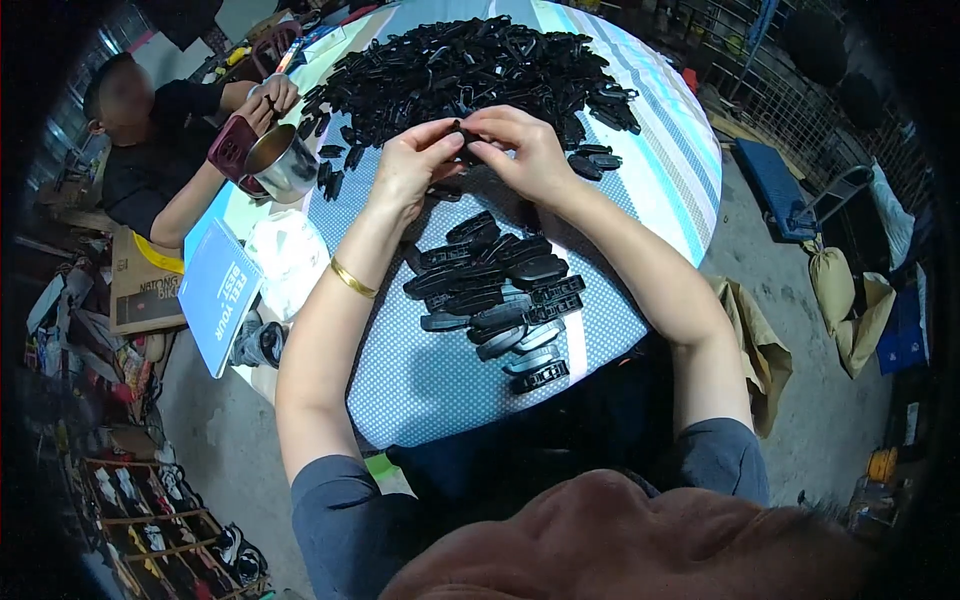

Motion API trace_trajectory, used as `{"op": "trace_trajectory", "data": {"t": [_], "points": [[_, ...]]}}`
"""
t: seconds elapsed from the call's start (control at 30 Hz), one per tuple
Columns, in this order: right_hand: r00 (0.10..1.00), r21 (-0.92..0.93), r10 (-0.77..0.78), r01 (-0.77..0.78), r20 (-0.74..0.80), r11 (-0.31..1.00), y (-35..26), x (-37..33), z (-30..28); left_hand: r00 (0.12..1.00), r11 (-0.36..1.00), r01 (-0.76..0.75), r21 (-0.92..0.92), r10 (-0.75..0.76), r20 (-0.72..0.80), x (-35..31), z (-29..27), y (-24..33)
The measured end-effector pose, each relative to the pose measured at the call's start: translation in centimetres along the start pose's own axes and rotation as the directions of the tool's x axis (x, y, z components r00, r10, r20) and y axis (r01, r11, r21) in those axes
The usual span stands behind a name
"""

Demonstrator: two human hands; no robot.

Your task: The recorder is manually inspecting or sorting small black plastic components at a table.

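Note:
My left hand (412, 165) and my right hand (528, 152) meet over the table, at the near edge of a large heap of black plastic pieces (480, 70). Between their fingertips they pinch a small black plastic piece (462, 130), mostly covered by the fingers. Both hands are closed on it. Nearer to me, between my forearms, lies a smaller group of long, rounded black pieces (490, 270). Some in that group show grey, shiny faces, and a few have open slots.
The round table has a patterned cloth (410, 385). At left stand a metal mug (284, 168), a blue notebook (215, 295) and a white plastic bag (285, 250). Across from them, another person (150, 150) handles something small and dark. A shoe rack (165, 530) stands lower left.

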State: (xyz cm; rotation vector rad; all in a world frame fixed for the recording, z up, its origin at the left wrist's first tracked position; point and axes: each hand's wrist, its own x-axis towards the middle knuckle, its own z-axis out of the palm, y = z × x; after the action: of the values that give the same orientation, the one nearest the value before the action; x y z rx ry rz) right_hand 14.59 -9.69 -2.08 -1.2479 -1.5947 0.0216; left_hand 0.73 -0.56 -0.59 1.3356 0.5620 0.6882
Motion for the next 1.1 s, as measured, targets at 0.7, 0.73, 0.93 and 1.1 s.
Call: {"op": "trace_trajectory", "data": {"t": [0.7,0.73,0.93,1.1], "points": [[0.926,0.291,0.301,-0.360,0.230,0.886,-0.3,-0.2,-0.2,0.938,0.948,-0.315,0.035,0.305,0.166,-0.2,0.0,0.7],[0.926,0.291,0.301,-0.361,0.229,0.886,-0.4,-0.2,-0.3,0.949,0.969,-0.244,-0.032,0.246,0.196,-0.1,-0.1,0.6],[0.952,0.207,0.285,-0.302,0.111,0.930,-1.3,-0.7,-0.2,0.928,0.964,-0.266,-0.012,0.259,0.267,-0.6,-0.1,1.1],[0.982,0.220,0.175,-0.186,0.068,0.958,-1.0,-0.3,0.3,0.915,0.913,-0.364,0.184,0.314,0.254,-1.3,0.0,3.0]]}}
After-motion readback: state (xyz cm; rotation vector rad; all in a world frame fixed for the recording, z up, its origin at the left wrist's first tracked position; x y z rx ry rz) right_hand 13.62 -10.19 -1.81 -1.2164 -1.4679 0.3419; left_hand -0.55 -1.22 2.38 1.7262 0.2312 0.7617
